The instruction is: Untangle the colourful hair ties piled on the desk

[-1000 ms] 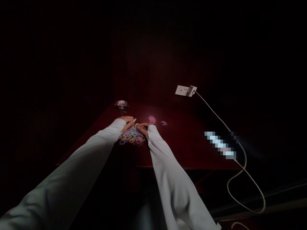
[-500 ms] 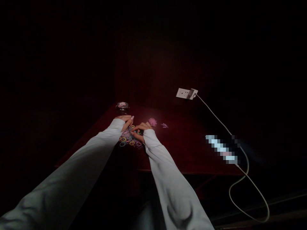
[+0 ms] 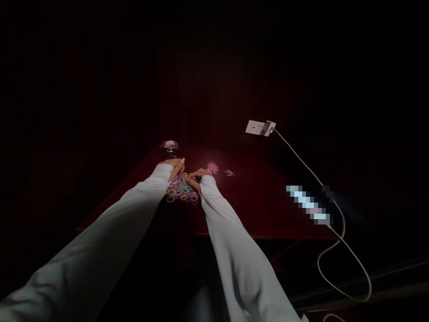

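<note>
A loose heap of small coloured hair ties [image 3: 182, 193], in purple, yellow, teal and pink, lies on the dark red table. My left hand [image 3: 176, 165] rests at the heap's far left edge with its fingers curled together; whatever is in them is hidden. Over the right side of the heap, my right hand [image 3: 199, 175] has thumb and forefinger brought together low among the ties. Too small to make out is anything in that pinch. Just beyond my right hand sits a pink bunch of hair ties [image 3: 212, 168], with a smaller purple bunch [image 3: 229, 172] to its right.
A clear round jar [image 3: 170, 147] with pinkish contents showing at its top stands behind my left hand. On the wall, a socket [image 3: 256, 128] holds a charger whose white cable [image 3: 298, 163] runs to a blurred-out device [image 3: 308, 205] at the table's right. The surroundings are dark.
My right hand has drawn its fingers in and lowered slightly beside the heap, uncovering more ties. The left hand stays nearly in place. The whole view has shifted slightly.
</note>
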A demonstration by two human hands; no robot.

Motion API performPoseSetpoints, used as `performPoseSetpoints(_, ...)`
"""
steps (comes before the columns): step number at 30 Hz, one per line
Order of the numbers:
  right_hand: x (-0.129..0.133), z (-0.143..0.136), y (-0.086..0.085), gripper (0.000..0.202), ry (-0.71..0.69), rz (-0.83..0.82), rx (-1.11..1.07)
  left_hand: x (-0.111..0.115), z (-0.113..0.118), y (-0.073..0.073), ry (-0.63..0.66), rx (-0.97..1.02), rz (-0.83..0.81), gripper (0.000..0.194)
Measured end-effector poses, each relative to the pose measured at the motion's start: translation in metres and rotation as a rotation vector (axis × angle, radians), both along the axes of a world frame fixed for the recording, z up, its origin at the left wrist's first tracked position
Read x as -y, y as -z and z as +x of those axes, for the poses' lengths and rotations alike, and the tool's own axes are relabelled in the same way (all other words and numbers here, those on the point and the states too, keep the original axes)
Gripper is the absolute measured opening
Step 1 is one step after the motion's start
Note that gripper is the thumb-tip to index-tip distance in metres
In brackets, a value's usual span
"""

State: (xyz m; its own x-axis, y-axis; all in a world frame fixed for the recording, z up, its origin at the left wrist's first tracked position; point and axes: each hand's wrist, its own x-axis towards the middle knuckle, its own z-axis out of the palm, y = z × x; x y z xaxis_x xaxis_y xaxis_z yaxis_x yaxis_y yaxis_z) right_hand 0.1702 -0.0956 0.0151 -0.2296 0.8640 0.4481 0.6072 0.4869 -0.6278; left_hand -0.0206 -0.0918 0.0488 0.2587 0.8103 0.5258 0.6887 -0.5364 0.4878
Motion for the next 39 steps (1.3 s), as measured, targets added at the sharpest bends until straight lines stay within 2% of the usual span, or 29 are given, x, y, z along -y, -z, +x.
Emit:
performPoseSetpoints(3, -0.001, 0.002, 0.000, 0.008, 0.039, -0.012, -0.016, -0.007, -0.003, 0.003, -0.047, -0.004, 0.008, 0.063)
performPoseSetpoints(6, -0.002, 0.009, 0.003, 0.017, 0.084, -0.005, -0.065, -0.022, -0.009, 0.011, -0.171, -0.002, 0.028, 0.059)
performPoseSetpoints(9, 0.000, 0.018, 0.008, 0.029, 0.032, 0.037, -0.085, -0.041, -0.015, 0.021, -0.281, 0.047, -0.013, 0.054)
performPoseSetpoints(11, 0.004, 0.024, 0.013, 0.056, -0.052, 0.057, -0.028, -0.052, -0.016, 0.026, -0.226, 0.102, -0.067, 0.055)
performPoseSetpoints(13, 0.010, 0.028, 0.016, 0.084, -0.141, 0.051, 0.071, -0.059, -0.013, 0.031, -0.097, 0.152, -0.094, 0.061)
performPoseSetpoints(15, 0.015, 0.029, 0.018, 0.092, -0.178, 0.034, 0.153, -0.061, -0.008, 0.035, 0.029, 0.176, -0.102, 0.066)
performPoseSetpoints(20, 0.010, 0.019, 0.016, 0.062, -0.097, -0.012, 0.213, -0.052, 0.005, 0.038, 0.208, 0.212, -0.242, 0.070)
performPoseSetpoints(24, -0.005, 0.015, 0.016, 0.035, -0.031, -0.015, 0.161, -0.043, 0.007, 0.036, 0.254, 0.322, -0.234, 0.069)
performPoseSetpoints(28, -0.013, 0.018, 0.019, 0.021, -0.017, -0.036, -0.016, -0.036, 0.004, 0.031, 0.212, 0.224, -0.166, 0.059)
performPoseSetpoints(33, -0.012, 0.020, 0.024, 0.027, -0.070, -0.123, -0.324, -0.035, -0.006, 0.026, 0.102, 0.049, -0.085, 0.046)
performPoseSetpoints(39, -0.014, 0.018, 0.024, 0.026, -0.066, -0.195, -0.463, -0.037, -0.013, 0.027, -0.059, -0.038, -0.056, 0.037)
